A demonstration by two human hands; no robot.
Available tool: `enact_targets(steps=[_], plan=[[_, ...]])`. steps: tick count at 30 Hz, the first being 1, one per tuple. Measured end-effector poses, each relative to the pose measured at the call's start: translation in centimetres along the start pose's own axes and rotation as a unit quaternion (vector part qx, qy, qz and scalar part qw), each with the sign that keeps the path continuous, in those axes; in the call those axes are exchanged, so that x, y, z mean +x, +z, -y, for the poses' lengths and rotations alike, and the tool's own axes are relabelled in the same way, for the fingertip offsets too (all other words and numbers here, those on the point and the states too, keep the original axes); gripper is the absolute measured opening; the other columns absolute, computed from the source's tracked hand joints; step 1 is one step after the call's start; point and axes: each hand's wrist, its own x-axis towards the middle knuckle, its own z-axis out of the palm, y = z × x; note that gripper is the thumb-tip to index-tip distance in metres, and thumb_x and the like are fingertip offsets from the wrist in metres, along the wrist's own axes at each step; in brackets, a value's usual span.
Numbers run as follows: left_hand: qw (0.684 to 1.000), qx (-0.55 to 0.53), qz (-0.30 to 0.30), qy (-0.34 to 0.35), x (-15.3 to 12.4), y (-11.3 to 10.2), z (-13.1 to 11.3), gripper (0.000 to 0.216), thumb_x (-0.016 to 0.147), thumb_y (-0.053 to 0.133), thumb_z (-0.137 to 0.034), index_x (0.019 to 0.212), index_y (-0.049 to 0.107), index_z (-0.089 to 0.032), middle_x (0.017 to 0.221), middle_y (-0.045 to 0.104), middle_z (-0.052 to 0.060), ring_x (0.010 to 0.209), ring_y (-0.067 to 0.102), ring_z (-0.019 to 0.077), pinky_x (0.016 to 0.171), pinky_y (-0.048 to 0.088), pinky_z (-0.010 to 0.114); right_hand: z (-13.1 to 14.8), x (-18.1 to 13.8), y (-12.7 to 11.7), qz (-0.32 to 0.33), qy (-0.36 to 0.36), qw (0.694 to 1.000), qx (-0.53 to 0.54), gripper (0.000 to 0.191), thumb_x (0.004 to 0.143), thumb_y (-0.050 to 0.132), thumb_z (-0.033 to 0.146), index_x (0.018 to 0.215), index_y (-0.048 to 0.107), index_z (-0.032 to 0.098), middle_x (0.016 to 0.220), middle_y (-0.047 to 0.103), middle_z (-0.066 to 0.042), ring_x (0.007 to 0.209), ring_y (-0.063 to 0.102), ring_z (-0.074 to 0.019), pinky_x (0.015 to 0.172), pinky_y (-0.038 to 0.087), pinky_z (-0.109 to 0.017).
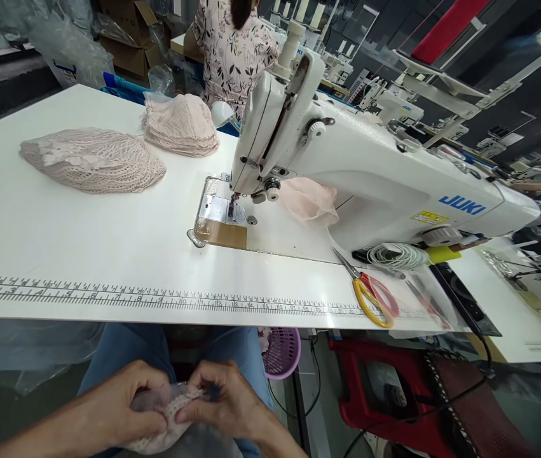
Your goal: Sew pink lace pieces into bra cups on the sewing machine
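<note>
Above legs in blue denim trousers (131, 351), the left hand (130, 404) and right hand (226, 399) grip a crumpled, pale beige lace fabric piece (173, 418) between bent fingers and thumbs.

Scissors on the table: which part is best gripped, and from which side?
Probably the yellow handle loop of the scissors, with the right hand coming from the front edge of the table. The loop lies nearest that edge and looks open enough to hook, while the blades point away, toward the sewing machine.

A garment workshop: sewing machines (379, 178), stacked lace pieces (93, 159), scissors (368, 296)
</note>
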Motion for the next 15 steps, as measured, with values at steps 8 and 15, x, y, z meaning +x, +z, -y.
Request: enact_targets(steps=[8, 15], plan=[[0.998, 0.006, 0.067, 0.021, 0.9, -0.6, 0.4, 0.016, 0.068, 0.063, -0.034, 0.076, 0.072, -0.022, 0.092, 0.063, 0.002, 0.093, 0.058, 0.0274, 0.074, 0.045, 0.026, -0.4, 0.3, 0.2, 0.019, 0.003, 0.999, 0.040, 0.055, 0.068, 0.076, 0.068, 0.086, 0.071, 0.016, 0.067, 0.060, 0.001, 0.063, 0.052, -0.0119, 0.059, 0.039, -0.021], [0.998, 0.019, 0.030, 0.043, 0.8, -0.5, -0.6, 0.016, 0.067, 0.062, -0.036, 0.066, 0.064, -0.020, 0.076, 0.055, 0.000, 0.082, 0.054, 0.0246, 0.070, 0.041, 0.026, 0.0, 0.3, 0.1, -0.015, -0.006, 0.999, 0.034, 0.049, 0.076, 0.075, 0.061, 0.095, 0.070, 0.016, 0.071, 0.064, -0.001, 0.064, 0.055, -0.0122, 0.060, 0.041, -0.021]])
